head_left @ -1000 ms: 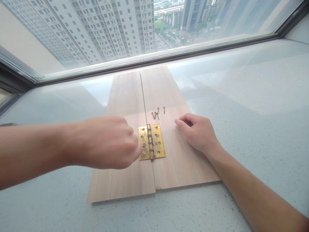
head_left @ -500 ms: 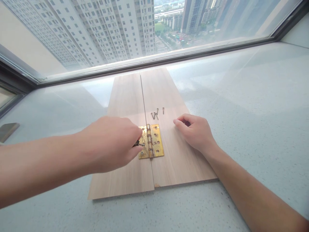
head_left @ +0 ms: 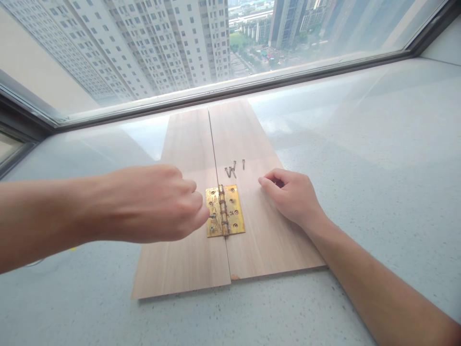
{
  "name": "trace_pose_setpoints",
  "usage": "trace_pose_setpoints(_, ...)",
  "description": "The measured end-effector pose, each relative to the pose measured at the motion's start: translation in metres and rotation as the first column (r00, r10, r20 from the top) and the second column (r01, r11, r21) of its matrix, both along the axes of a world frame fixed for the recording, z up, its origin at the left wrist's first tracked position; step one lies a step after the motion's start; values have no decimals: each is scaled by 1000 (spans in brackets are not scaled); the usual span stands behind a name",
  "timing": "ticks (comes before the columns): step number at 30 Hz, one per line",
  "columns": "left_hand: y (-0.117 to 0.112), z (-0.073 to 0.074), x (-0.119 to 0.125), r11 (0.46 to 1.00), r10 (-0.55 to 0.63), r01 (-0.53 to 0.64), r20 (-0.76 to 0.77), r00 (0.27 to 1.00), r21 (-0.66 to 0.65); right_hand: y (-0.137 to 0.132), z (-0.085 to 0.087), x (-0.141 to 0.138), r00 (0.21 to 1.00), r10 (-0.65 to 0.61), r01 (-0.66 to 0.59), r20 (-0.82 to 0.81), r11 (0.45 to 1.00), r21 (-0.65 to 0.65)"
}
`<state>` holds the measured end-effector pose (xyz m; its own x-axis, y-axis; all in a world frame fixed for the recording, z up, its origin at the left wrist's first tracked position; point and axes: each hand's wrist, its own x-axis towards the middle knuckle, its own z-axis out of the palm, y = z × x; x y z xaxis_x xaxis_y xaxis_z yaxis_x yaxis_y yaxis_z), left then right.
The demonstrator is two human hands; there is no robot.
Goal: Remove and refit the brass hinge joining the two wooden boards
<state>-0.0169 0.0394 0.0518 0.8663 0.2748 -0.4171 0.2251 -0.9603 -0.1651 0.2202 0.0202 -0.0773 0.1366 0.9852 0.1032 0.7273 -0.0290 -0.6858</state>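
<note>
The golden hinge (head_left: pixel 224 211) straddles two boards (head_left: pixel 259 240), its left edge just beside the left hand's (head_left: pixel 165 204) curled fingers. The right hand's (head_left: pixel 293 194) bent fingers are farther off, right of it; what either grips, I cannot tell.

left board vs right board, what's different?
The right board carries loose screws; none shows on the left board. The right board has an orange-brown mark at its near inner corner; the left board shows none at its own. Both are pale wood, lying flat, with the gold-coloured hinge across them.
</note>
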Motion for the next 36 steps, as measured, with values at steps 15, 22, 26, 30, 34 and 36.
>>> trace_pose_setpoints(15,-21,-8,12,755,653,-651,-2,757,-82,0,1,1,1000,3,-3,19,1000,3)
trace_pose_setpoints(22,-21,2,13,957,291,-291,48,956,-4,0,0,0,1000,-2,2,22,1000,3)
trace_pose_setpoints(26,-16,5,9,998,-49,51,98,994,-21,-1,0,0,1000,3,-3,23,1000,4)
trace_pose_setpoints(30,-12,3,7,996,-86,89,130,988,-16,-1,1,0,1000,3,-3,22,1000,-3)
trace_pose_setpoints(34,-14,-6,-1,999,-40,42,124,991,-12,-1,2,0,1000,4,-4,22,1000,-6)
trace_pose_setpoints(36,-18,-11,-5,998,64,-64,133,989,-2,-1,2,0,1000,-2,2,21,1000,-12)
